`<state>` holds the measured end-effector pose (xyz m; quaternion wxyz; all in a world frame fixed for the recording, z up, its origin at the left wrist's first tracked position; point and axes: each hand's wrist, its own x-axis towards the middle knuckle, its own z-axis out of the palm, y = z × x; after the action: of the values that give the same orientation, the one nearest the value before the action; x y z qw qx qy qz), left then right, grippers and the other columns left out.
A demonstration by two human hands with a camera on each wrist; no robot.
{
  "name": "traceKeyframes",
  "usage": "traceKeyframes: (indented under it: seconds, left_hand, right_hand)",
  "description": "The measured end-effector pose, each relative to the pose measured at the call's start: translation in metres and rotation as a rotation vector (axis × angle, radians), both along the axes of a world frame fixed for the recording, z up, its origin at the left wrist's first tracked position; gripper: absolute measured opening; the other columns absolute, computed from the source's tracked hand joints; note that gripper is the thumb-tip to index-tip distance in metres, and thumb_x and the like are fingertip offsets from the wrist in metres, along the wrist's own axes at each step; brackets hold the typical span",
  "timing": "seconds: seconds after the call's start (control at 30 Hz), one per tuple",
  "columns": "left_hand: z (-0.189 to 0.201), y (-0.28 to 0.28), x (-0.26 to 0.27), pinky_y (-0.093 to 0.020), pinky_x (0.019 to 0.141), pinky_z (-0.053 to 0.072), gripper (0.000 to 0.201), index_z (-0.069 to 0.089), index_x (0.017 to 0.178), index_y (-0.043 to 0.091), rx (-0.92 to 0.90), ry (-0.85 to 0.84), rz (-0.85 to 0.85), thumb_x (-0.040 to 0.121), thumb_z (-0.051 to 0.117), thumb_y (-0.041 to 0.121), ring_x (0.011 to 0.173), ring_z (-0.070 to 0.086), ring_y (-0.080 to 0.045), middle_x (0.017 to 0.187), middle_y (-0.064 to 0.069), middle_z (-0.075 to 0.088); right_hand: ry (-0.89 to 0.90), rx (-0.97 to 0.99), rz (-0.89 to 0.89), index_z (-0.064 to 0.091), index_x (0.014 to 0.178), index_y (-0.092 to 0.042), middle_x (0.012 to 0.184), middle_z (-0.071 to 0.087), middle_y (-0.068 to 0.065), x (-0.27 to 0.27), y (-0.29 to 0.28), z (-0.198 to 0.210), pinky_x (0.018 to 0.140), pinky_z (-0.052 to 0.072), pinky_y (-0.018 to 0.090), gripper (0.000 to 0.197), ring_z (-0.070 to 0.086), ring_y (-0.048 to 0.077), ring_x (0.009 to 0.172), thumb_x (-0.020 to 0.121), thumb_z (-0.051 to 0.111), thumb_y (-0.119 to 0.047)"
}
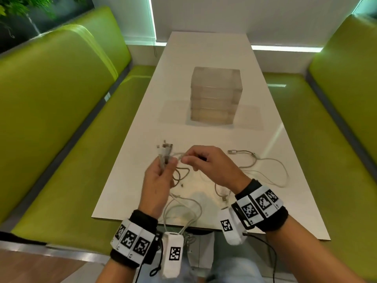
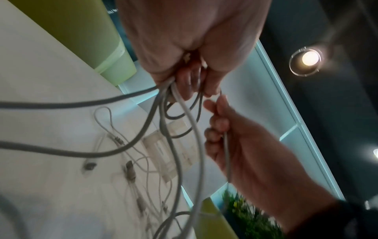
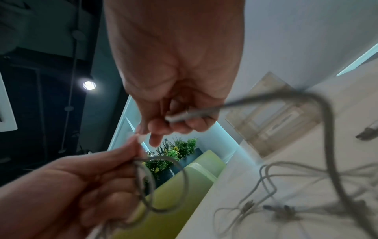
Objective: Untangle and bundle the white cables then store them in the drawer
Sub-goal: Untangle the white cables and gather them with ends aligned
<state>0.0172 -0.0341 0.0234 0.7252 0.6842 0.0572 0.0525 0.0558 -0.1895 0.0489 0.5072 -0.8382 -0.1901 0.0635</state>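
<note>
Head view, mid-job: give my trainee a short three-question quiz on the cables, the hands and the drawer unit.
1. True or false: the left hand grips several cable ends as one bunch.
2. What does the right hand hold? A) a drawer handle B) a single cable strand C) nothing
3. Fill in: every drawer of the translucent drawer unit on the table appears ____.

Key: 1 true. 2 B; it pinches the strand close to the left hand. 3 closed; the loose cable lies on the table to the right, none stored yet.

Glossy white table [image 1: 204,58], translucent plastic drawer unit [image 1: 214,94], shiny green upholstery [image 1: 51,88]
</note>
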Motion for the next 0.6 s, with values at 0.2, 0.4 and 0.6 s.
traceKeyframes:
  seconds: [0.2, 0.4, 0.6]
  left_hand:
    - [0.01, 0.044, 0.005, -0.018, 0.041, 0.022, 0.023, 0.046, 0.077, 0.019, -0.424, -0.062, 0.249, 0.1, 0.044, 0.013, 0.043, 0.024, -0.003, 0.052, 0.012, 0.031]
    - [0.001, 0.029, 0.003, -0.018, 0.041, 0.028, 0.016, 0.048, 0.08, 0.017, -0.287, -0.014, 0.16, 0.096, 0.051, 0.018, 0.045, 0.026, -0.005, 0.054, 0.009, 0.032]
    - [0.001, -0.006, 0.003, -0.02, 0.046, 0.034, 0.009, 0.056, 0.09, 0.014, -0.111, 0.062, -0.008, 0.087, 0.064, 0.016, 0.048, 0.035, -0.006, 0.06, 0.007, 0.047]
  right_hand:
    - [-0.013, -0.219, 0.015, 0.067, 0.088, -0.013, 0.075, 0.065, -0.002, 0.014, -0.036, -0.028, 0.066, 0.038, 0.014, 0.018, 0.054, 0.002, 0.074, 0.095, 0.051, -0.018]
    - [-0.069, -0.149, -0.047, 0.072, 0.094, -0.014, 0.072, 0.063, -0.008, 0.017, -0.037, -0.031, 0.071, 0.035, 0.006, 0.021, 0.051, -0.005, 0.076, 0.096, 0.051, -0.015]
    - [-0.16, -0.187, 0.108, 0.074, 0.093, -0.022, 0.065, 0.06, -0.011, 0.012, -0.011, -0.03, 0.076, 0.04, 0.025, 0.015, 0.047, 0.014, 0.081, 0.091, 0.059, -0.019]
